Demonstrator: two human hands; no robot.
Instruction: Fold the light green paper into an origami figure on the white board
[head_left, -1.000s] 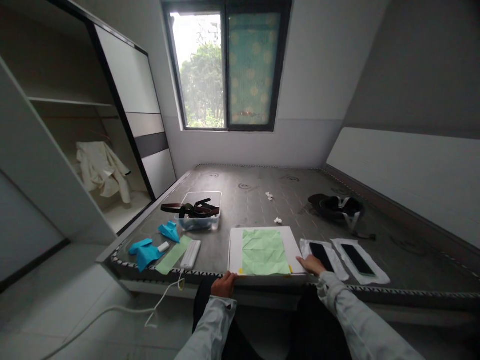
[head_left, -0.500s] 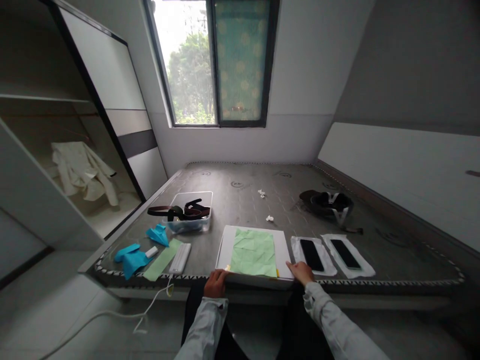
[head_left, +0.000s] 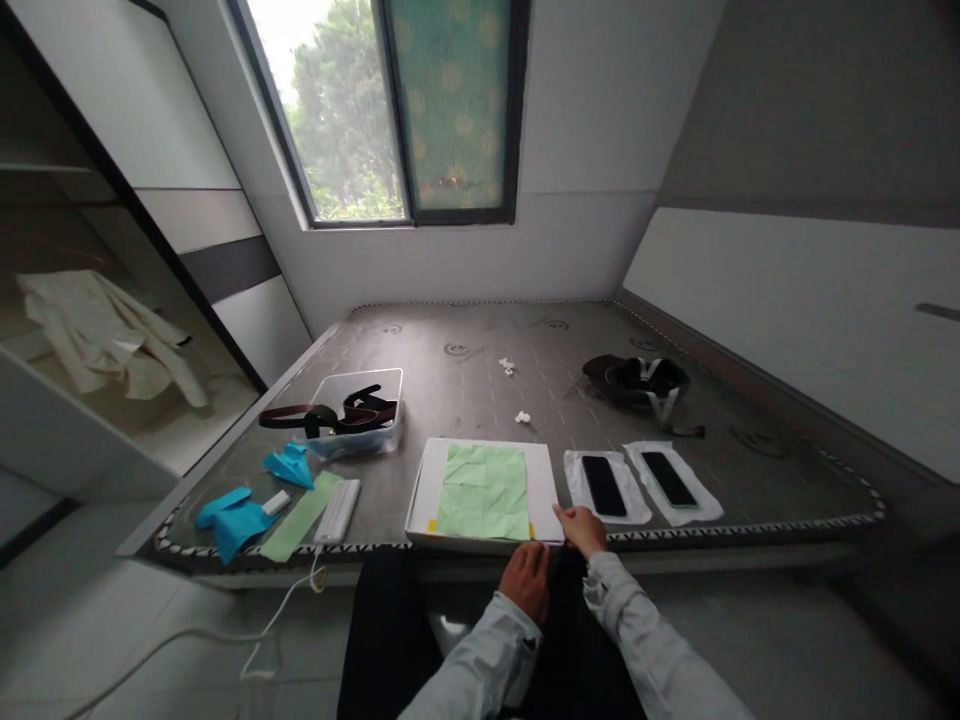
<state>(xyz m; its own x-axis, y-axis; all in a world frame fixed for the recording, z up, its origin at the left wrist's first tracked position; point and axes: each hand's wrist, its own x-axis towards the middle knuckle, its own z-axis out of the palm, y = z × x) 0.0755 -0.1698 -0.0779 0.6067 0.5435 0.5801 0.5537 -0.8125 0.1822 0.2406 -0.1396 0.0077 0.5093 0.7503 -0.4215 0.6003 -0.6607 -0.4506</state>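
Touching near right corner of flat white box (head_left: 541, 478) with right hand (head_left: 584, 530), nearer one, left hand (head_left: 526, 580) curled by front edge; can't tell clamping for either. Note box at mattress (head_left: 450, 385) edge under green paper (head_left: 484, 490), long axis roughly left-right, forward-left of both hands.

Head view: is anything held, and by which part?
The right hand seems to hold the white box by its near right corner; whether the left hand grips it is unclear.

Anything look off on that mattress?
Yes, mildly: the dark belt overhangs the left side of its clear plastic bin, two crumpled white scraps lie loose, and the green sheet on the white box is creased.
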